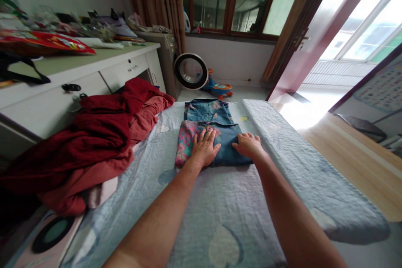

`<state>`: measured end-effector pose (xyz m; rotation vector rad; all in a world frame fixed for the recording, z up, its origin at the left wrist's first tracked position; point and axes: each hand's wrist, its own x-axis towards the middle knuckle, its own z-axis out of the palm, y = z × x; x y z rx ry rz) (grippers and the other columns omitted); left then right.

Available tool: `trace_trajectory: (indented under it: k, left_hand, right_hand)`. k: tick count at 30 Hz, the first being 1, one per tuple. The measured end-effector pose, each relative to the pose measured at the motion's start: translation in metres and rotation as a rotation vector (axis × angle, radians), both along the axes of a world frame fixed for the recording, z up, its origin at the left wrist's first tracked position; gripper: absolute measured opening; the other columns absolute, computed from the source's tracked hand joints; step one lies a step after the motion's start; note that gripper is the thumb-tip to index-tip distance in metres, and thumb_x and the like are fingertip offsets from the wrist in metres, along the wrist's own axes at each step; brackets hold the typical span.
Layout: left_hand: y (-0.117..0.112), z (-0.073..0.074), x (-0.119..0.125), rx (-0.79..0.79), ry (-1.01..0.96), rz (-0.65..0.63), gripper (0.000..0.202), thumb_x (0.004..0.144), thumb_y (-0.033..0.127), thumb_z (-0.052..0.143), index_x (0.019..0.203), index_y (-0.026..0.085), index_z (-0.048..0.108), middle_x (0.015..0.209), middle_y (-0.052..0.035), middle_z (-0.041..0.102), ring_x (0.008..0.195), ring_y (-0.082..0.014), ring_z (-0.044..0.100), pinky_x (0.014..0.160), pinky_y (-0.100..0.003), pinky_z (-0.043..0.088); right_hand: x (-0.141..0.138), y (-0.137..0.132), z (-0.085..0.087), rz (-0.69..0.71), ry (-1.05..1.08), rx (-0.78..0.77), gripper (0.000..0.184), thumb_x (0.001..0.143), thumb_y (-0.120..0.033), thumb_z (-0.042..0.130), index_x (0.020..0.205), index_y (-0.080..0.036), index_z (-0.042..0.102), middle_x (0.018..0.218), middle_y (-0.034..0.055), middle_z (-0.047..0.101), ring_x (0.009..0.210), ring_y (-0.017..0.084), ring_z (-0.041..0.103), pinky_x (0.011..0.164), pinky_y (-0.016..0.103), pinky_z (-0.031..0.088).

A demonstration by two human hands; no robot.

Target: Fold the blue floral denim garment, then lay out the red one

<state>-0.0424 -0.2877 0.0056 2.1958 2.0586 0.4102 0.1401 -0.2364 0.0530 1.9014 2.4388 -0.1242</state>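
Note:
A folded blue denim garment (229, 155) with a pink floral patch at its left side lies on the pale blue quilted cover (216, 209). Its farther section, with a floral print, sticks out flat beyond the upper fold. My left hand (204, 147) rests palm down on the middle of the denim, fingers spread. On the garment's right edge lies my right hand (249, 144), its fingers stretched over the cloth and thumb toward the centre. Neither hand grips the fabric. What lies between the folded layers is hidden.
Dark red cloth (103, 121) is heaped along the left edge of the bed. Past it stands a white cabinet (125, 69) with a cluttered top. A washing machine with a round open door (176, 71) and a blue-orange toy (220, 88) are beyond the far edge.

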Motion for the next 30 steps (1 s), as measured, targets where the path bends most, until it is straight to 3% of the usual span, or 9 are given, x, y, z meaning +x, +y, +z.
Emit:
trace_trajectory:
  k: [3, 7, 10, 13, 20, 24, 30]
  left_hand:
    - [-0.001, 0.001, 0.000, 0.005, 0.001, -0.003, 0.062, 0.098, 0.048, 0.028, 0.155, 0.025, 0.019, 0.162, -0.0022, 0.022, 0.149, -0.0265, 0.013, 0.118, -0.056, 0.016]
    - [-0.002, 0.003, -0.001, -0.006, 0.000, -0.015, 0.058, 0.100, 0.043, 0.025, 0.155, 0.024, 0.020, 0.162, -0.0017, 0.020, 0.149, -0.0264, 0.014, 0.118, -0.056, 0.018]
    - [-0.002, 0.002, 0.000, 0.013, 0.019, -0.006, 0.058, 0.099, 0.041, 0.026, 0.154, 0.022, 0.022, 0.161, -0.0023, 0.023, 0.148, -0.0261, 0.016, 0.119, -0.055, 0.018]
    - [-0.002, 0.000, 0.001, 0.045, 0.032, 0.003, 0.059, 0.099, 0.042, 0.029, 0.154, 0.022, 0.024, 0.160, -0.0019, 0.026, 0.148, -0.0261, 0.019, 0.118, -0.055, 0.020]
    - [-0.004, 0.002, 0.003, 0.072, 0.017, 0.014, 0.060, 0.097, 0.041, 0.033, 0.153, 0.023, 0.026, 0.160, -0.0008, 0.027, 0.147, -0.0256, 0.020, 0.118, -0.055, 0.021]
    - [-0.005, 0.003, 0.003, 0.067, 0.007, 0.016, 0.059, 0.097, 0.041, 0.033, 0.153, 0.024, 0.027, 0.160, -0.0004, 0.027, 0.147, -0.0253, 0.021, 0.118, -0.054, 0.021]
    - [-0.007, 0.005, 0.003, 0.053, 0.003, 0.014, 0.060, 0.097, 0.042, 0.034, 0.153, 0.024, 0.025, 0.160, -0.0010, 0.026, 0.147, -0.0254, 0.020, 0.119, -0.054, 0.021]
  right_hand:
    - [-0.022, 0.017, 0.010, 0.058, 0.128, 0.138, 0.035, 0.094, -0.030, 0.039, 0.102, -0.016, 0.070, 0.118, 0.0143, 0.066, 0.116, 0.027, 0.055, 0.099, 0.038, 0.037]
    - [-0.050, 0.029, -0.011, 0.198, 0.308, 0.169, 0.038, 0.096, -0.021, 0.032, 0.112, -0.019, 0.067, 0.116, 0.0073, 0.068, 0.108, 0.017, 0.059, 0.095, 0.024, 0.039]
    - [-0.056, 0.030, -0.036, 0.167, 0.382, 0.193, 0.038, 0.097, -0.022, 0.034, 0.121, -0.018, 0.063, 0.123, 0.0079, 0.065, 0.113, 0.018, 0.057, 0.098, 0.025, 0.039]
    - [-0.053, 0.029, -0.049, 0.193, 0.386, 0.200, 0.040, 0.098, -0.025, 0.033, 0.127, -0.020, 0.060, 0.132, 0.0070, 0.061, 0.120, 0.018, 0.054, 0.104, 0.028, 0.036]
    - [-0.056, 0.026, -0.045, 0.118, 0.247, 0.098, 0.051, 0.101, -0.040, 0.021, 0.147, -0.029, 0.041, 0.156, -0.0022, 0.035, 0.145, 0.023, 0.026, 0.117, 0.048, 0.018]
    - [-0.058, 0.027, -0.043, 0.059, 0.224, 0.033, 0.056, 0.101, -0.046, 0.018, 0.150, -0.026, 0.035, 0.159, -0.0003, 0.029, 0.146, 0.021, 0.023, 0.119, 0.047, 0.016]
    - [-0.053, 0.034, -0.037, -0.003, 0.226, -0.020, 0.066, 0.098, -0.058, 0.022, 0.148, -0.019, 0.037, 0.158, 0.0060, 0.029, 0.146, 0.020, 0.024, 0.118, 0.045, 0.017]
